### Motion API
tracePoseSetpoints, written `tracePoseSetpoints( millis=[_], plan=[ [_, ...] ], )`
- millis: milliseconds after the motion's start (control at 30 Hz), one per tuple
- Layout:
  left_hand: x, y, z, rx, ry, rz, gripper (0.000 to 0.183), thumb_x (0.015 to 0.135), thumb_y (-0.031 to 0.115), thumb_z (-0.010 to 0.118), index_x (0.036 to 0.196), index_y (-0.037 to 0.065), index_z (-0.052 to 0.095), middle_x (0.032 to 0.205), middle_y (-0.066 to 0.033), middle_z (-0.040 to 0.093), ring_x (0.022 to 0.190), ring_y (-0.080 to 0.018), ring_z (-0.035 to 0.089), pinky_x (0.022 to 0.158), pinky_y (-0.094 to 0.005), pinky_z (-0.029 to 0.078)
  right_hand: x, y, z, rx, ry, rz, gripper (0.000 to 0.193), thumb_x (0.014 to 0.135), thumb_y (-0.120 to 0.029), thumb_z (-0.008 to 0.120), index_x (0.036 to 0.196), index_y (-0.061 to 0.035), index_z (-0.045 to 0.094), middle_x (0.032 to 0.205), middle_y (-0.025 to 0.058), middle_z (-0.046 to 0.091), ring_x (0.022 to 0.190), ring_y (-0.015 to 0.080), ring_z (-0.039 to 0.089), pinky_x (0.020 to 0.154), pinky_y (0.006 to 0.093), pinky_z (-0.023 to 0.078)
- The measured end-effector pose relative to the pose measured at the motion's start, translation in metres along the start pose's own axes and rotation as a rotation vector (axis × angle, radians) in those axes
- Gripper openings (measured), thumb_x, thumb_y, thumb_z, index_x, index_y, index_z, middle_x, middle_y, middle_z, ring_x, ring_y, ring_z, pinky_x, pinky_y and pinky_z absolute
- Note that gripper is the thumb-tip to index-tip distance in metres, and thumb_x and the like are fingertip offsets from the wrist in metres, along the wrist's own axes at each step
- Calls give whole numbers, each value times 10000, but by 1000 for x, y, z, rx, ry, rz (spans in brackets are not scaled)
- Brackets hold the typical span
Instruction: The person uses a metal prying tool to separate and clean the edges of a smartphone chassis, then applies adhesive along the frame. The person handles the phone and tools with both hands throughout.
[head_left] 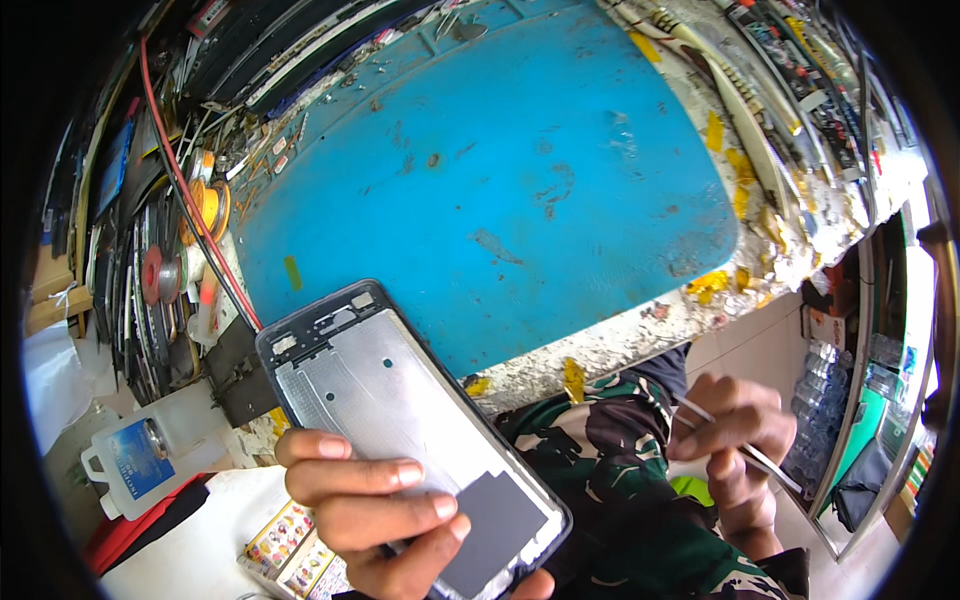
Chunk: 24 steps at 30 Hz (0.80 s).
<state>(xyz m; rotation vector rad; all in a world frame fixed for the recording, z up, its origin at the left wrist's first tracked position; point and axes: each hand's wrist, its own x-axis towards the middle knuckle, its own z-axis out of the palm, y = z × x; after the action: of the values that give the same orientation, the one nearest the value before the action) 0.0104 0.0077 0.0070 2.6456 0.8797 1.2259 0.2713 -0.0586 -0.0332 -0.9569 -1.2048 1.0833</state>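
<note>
Off the near left edge of the blue mat (500, 170): phone frame (385, 385), tilted, inner face toward the camera, top end overlapping the mat; can't tell if it touches. Left hand (375, 505) is grasping it, fingers over the inner face, thumb tip at the opposite edge, probably to steady it and leave the upper half uncovered. Dark grey pad (490, 530) sits at the frame's lower end. Off the mat's near right edge, right hand (735, 440) pinches a thin metal tool (772, 467), maybe tweezers, held well apart from the frame; fingers hide part of it. Camouflage clothing (590, 430) shows between the hands. Left of the mat: white jug (125, 470), then a yellow spool (207, 208), likely parked there for easy reach. Beyond the mat's far right edge: bundled cables (800, 90), seemingly pushed aside for working room.
</note>
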Motion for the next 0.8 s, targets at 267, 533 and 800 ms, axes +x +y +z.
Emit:
tracePoseSetpoints(
  millis=[267, 533, 800],
  plan=[
    [3, 7, -4, -83, -14, -45, 561, 735, 775, 637, 874, 252, 488, 861, 79, 451, 904, -130, 466, 930, -371, 320, 2, 13, 19, -69, -335, -244, 395, 803, -58, 724, 1151, -247, 725, 741, -24, 619, 567, 115, 579, 467, 218, 433],
    [5, -2, -1, -222, 88, -63, 599, 696, 795, 650, 861, 241, 493, 853, 84, 466, 888, -126, 472, 900, -363, 325, 30, 4, 20, -206, -538, -217, 513, 697, -125, 806, 1171, -301, 717, 794, 2, 646, 616, 150, 627, 484, 307, 496],
    [2, -12, -26, -555, 8, -119, 176, 723, 275, 715, 820, 253, 570, 882, 115, 563, 901, -99, 550, 885, -353, 344, 30, 5, 43, -452, -507, -144, 677, 710, -7, 679, 1361, -171, 587, 586, -35, 485, 445, 112, 481, 406, 264, 403]
  ],
)
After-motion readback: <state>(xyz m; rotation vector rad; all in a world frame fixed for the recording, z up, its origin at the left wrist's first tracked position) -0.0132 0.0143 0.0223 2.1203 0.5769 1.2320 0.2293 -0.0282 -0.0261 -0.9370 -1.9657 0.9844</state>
